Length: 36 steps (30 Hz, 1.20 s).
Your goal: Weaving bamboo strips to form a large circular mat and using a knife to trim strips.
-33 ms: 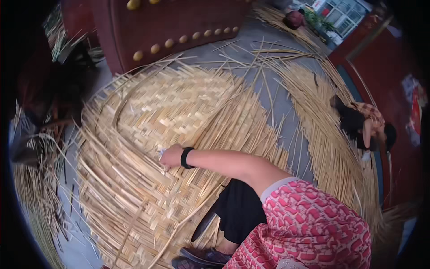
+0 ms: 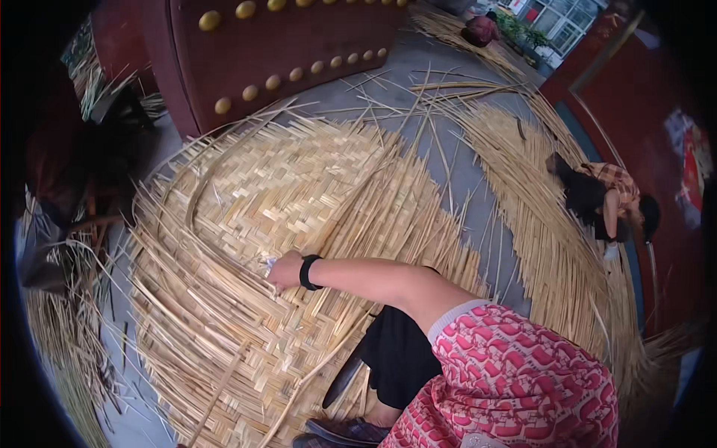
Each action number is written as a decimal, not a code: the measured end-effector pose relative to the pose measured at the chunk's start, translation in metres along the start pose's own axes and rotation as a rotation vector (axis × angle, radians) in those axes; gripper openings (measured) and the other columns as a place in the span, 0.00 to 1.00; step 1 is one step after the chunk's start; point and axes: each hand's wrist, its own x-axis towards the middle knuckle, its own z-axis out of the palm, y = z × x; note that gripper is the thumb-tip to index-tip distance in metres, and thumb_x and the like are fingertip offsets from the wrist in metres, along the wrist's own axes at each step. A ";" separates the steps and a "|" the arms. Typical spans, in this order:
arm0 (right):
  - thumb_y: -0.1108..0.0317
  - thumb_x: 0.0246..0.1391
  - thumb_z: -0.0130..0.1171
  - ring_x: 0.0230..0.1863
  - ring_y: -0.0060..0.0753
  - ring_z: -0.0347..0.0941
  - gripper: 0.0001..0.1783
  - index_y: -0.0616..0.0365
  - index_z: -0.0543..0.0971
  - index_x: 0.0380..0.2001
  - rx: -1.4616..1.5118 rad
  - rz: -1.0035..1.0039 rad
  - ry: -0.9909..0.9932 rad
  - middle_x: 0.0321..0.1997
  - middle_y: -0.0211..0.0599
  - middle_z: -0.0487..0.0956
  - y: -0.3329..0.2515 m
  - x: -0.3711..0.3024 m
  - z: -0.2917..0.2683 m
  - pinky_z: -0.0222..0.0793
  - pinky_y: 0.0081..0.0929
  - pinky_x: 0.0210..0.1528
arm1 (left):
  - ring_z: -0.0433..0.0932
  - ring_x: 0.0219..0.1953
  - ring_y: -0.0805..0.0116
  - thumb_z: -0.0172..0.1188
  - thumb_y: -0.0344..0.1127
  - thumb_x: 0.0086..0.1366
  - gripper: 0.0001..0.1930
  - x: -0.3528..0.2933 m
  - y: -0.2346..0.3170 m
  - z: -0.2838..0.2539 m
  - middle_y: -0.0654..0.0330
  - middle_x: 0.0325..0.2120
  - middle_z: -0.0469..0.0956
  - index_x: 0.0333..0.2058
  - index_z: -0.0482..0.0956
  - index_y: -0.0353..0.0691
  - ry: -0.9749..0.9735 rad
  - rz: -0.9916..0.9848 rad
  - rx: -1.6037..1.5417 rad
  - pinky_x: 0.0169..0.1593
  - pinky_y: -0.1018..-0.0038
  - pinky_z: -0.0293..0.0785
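Weaving on a floor, seen from above. The near mat (image 2: 317, 216) lies before the person, beneath the right hand (image 2: 286, 272). Its left edge is ragged with long loose strips; its right edge ends in a fringe of strip tips. The upper edge runs close to the corner of a studded red door (image 2: 254, 56). Open grey floor (image 2: 399, 66) shows between door and far mat (image 2: 553, 224), narrowing to a littered lane between the two mats; a second lane runs down the left side.

The right hand is bent down to the weave, fingers bunched narrow around or against a small pale thing (image 2: 269, 263); whether it is gripped cannot be told. The left hand is outside the view, and the state of its fingers cannot be told.

Counted: two mats; one black wristband (image 2: 310, 272); nine yellow studs (image 2: 296, 74) in the door's lower row, with an upper row cut by the frame; two other people, one in a checked top (image 2: 614, 179) bent beside the far mat, one in dark red (image 2: 480, 31) farther off.

The mat's middle is plaited in a zigzag; a curved strip (image 2: 196, 196) arches over its upper left. Beyond stand a plant (image 2: 526, 33), a window (image 2: 567, 26) and, at right, a red panel (image 2: 627, 134). Stalks (image 2: 67, 358) are heaped at left.
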 end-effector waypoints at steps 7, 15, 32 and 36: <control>0.46 0.51 0.61 0.42 0.46 0.78 0.17 0.47 0.80 0.32 0.277 -0.075 0.060 0.35 0.36 0.82 0.049 -0.027 -0.003 0.70 0.47 0.40 | 0.75 0.53 0.62 0.58 0.38 0.69 0.17 -0.102 0.020 0.156 0.59 0.48 0.77 0.53 0.70 0.41 0.026 -0.613 -0.294 0.59 0.62 0.69; 0.52 0.53 0.60 0.33 0.45 0.76 0.15 0.53 0.79 0.30 0.202 -0.102 -0.068 0.27 0.40 0.78 0.069 -0.047 -0.090 0.67 0.40 0.37 | 0.80 0.47 0.60 0.58 0.24 0.66 0.14 -0.089 0.017 0.175 0.51 0.45 0.78 0.50 0.71 0.33 0.347 -0.558 -0.225 0.50 0.70 0.82; 0.50 0.56 0.60 0.37 0.45 0.76 0.17 0.55 0.78 0.33 0.149 -0.118 -0.117 0.31 0.40 0.80 0.016 -0.018 -0.038 0.69 0.41 0.40 | 0.77 0.52 0.52 0.49 0.29 0.73 0.13 -0.100 0.019 0.187 0.44 0.48 0.75 0.51 0.68 0.28 0.348 -0.459 -0.389 0.56 0.63 0.81; 0.61 0.53 0.64 0.31 0.39 0.74 0.10 0.55 0.76 0.29 0.315 -0.082 -0.154 0.25 0.37 0.78 0.062 -0.026 -0.057 0.66 0.37 0.36 | 0.79 0.49 0.54 0.50 0.29 0.72 0.12 -0.123 0.026 0.211 0.46 0.45 0.77 0.51 0.70 0.28 0.263 -0.431 -0.377 0.54 0.63 0.82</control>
